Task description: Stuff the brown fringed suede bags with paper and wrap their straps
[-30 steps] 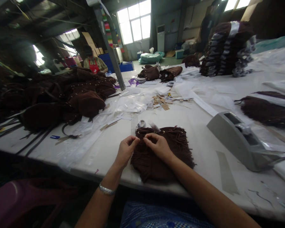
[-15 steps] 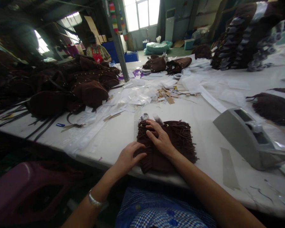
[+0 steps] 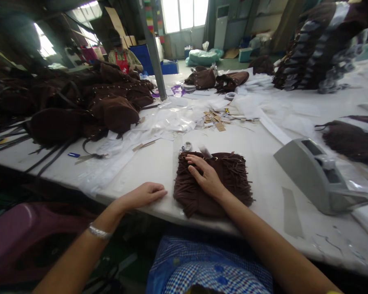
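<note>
A dark brown fringed bag (image 3: 214,198) lies flat near the table's front edge, with metal eyelets along its top. My right hand (image 3: 206,176) rests on the bag's upper left part, fingers stretched out and open. Left of the bag and apart from it, my left hand (image 3: 149,193) is over the table edge with its fingers drawn together. Whether anything is inside those closed fingers is hidden. Just above the bag's top edge sits a small grey-white roll (image 3: 187,146), and a pale tag (image 3: 205,152) sticks up beside the eyelets.
A grey tape dispenser (image 3: 315,175) stands to the right. Brown bags (image 3: 115,114) are heaped at the left, near a metal post (image 3: 155,61). Cardboard tags (image 3: 214,118) and clear plastic lie mid-table. Bags are stacked tall (image 3: 319,49) at back right. A person (image 3: 124,59) is behind.
My left hand has moved left, off the bag's left side, and its fingers have closed together. My right hand stays spread on the bag. The view has shifted slightly.
</note>
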`<state>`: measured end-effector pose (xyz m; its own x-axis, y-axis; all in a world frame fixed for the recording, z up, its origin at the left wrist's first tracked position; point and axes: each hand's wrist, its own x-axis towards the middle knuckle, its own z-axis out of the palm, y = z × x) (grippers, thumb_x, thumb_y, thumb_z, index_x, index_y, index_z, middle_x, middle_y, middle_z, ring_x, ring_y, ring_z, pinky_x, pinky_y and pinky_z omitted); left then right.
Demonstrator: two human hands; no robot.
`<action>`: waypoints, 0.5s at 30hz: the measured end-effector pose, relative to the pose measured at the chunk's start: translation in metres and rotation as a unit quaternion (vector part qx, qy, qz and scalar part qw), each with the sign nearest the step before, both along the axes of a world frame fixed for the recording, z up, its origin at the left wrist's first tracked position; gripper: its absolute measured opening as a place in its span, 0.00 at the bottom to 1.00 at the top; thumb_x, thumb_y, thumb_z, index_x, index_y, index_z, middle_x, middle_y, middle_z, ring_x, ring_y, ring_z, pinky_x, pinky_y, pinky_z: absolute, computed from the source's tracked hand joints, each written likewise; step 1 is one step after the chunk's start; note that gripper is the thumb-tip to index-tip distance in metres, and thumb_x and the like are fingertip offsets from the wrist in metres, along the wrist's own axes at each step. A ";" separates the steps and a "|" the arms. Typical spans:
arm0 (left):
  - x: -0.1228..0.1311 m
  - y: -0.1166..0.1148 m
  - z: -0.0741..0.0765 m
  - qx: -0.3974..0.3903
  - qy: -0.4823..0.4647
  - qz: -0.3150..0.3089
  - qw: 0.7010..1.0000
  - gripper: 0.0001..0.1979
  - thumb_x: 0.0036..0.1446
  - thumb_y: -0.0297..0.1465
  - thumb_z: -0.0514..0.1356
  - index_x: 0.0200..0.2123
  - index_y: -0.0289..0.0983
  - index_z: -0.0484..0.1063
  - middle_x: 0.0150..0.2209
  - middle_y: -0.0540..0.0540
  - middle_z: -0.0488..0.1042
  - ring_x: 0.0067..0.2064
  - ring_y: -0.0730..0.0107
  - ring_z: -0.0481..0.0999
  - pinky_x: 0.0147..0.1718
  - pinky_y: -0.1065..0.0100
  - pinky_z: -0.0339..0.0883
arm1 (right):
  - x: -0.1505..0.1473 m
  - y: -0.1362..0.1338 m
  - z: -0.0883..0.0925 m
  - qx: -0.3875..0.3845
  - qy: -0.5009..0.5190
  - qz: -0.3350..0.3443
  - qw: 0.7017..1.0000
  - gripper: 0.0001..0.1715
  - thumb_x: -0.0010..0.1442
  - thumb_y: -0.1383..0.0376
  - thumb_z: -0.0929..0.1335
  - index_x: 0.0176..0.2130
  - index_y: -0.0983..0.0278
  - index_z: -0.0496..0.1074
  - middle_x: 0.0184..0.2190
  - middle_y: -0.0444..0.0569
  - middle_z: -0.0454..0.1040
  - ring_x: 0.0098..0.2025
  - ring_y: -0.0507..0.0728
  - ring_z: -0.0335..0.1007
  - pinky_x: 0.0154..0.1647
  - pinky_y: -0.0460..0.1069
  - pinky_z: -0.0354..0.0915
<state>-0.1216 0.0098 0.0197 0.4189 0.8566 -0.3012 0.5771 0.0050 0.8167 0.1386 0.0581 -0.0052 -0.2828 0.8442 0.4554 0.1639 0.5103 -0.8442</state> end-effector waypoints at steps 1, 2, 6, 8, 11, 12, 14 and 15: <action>0.000 -0.001 0.001 0.043 0.024 0.007 0.999 0.17 0.57 0.42 0.61 0.22 0.37 0.73 0.19 0.52 0.66 0.22 0.71 0.64 0.22 0.73 0.57 | 0.000 0.000 0.000 -0.004 0.003 -0.002 1.000 0.18 0.67 0.59 0.64 0.55 0.59 0.71 0.58 0.51 0.69 0.57 0.57 0.68 0.62 0.53 0.62; 0.003 -0.003 0.003 0.091 0.037 0.017 0.995 0.15 0.58 0.41 0.61 0.24 0.38 0.75 0.21 0.51 0.69 0.24 0.70 0.67 0.24 0.73 0.60 | -0.001 -0.001 0.000 -0.007 0.006 -0.005 1.000 0.18 0.67 0.59 0.64 0.54 0.59 0.71 0.57 0.50 0.70 0.56 0.57 0.68 0.62 0.53 0.62; 0.031 -0.011 0.007 0.266 0.028 -0.072 0.961 0.15 0.59 0.34 0.61 0.50 0.43 0.74 0.52 0.43 0.73 0.52 0.58 0.72 0.50 0.63 0.67 | -0.001 -0.001 0.001 -0.017 0.000 -0.013 1.000 0.17 0.67 0.58 0.64 0.53 0.60 0.72 0.54 0.50 0.73 0.53 0.58 0.71 0.60 0.54 0.64; 0.044 -0.010 0.004 0.310 0.028 -0.169 0.935 0.17 0.61 0.29 0.58 0.53 0.45 0.72 0.57 0.42 0.70 0.57 0.58 0.68 0.56 0.60 0.62 | -0.001 -0.001 0.001 -0.027 -0.007 -0.022 0.999 0.18 0.67 0.58 0.64 0.53 0.59 0.73 0.52 0.50 0.75 0.53 0.59 0.71 0.59 0.54 0.64; 0.047 0.000 0.000 0.327 0.031 -0.241 0.913 0.16 0.64 0.25 0.52 0.49 0.44 0.74 0.48 0.43 0.74 0.49 0.63 0.72 0.50 0.65 0.66 | 0.000 -0.001 0.001 -0.040 -0.012 -0.034 0.999 0.17 0.67 0.57 0.64 0.51 0.60 0.74 0.50 0.49 0.76 0.52 0.59 0.72 0.58 0.54 0.65; 0.043 0.005 -0.001 0.324 0.036 -0.261 0.909 0.15 0.64 0.24 0.52 0.48 0.43 0.74 0.45 0.43 0.75 0.46 0.64 0.73 0.46 0.67 0.67 | 0.000 -0.001 0.001 -0.042 -0.013 -0.036 0.998 0.17 0.67 0.57 0.64 0.50 0.60 0.75 0.49 0.49 0.77 0.51 0.58 0.73 0.57 0.53 0.66; 0.031 0.013 0.000 0.324 0.058 -0.314 0.891 0.13 0.64 0.25 0.52 0.43 0.42 0.75 0.39 0.45 0.74 0.41 0.66 0.73 0.40 0.71 0.66 | 0.000 -0.001 0.001 -0.045 -0.015 -0.037 0.998 0.17 0.67 0.57 0.64 0.49 0.60 0.76 0.48 0.49 0.77 0.51 0.58 0.73 0.57 0.53 0.66; 0.023 0.016 0.001 0.329 0.074 -0.341 0.878 0.12 0.65 0.25 0.52 0.41 0.42 0.75 0.37 0.46 0.74 0.39 0.66 0.72 0.38 0.72 0.66 | 0.000 -0.001 0.001 -0.045 -0.016 -0.036 0.998 0.17 0.67 0.57 0.64 0.49 0.60 0.76 0.48 0.49 0.78 0.50 0.58 0.73 0.56 0.52 0.66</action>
<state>-0.0986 0.0259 0.0204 0.8994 0.4315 0.0703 0.3633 -0.8272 0.4285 0.1385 0.0576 -0.0037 -0.2329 0.9000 0.3685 0.2258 0.4186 -0.8796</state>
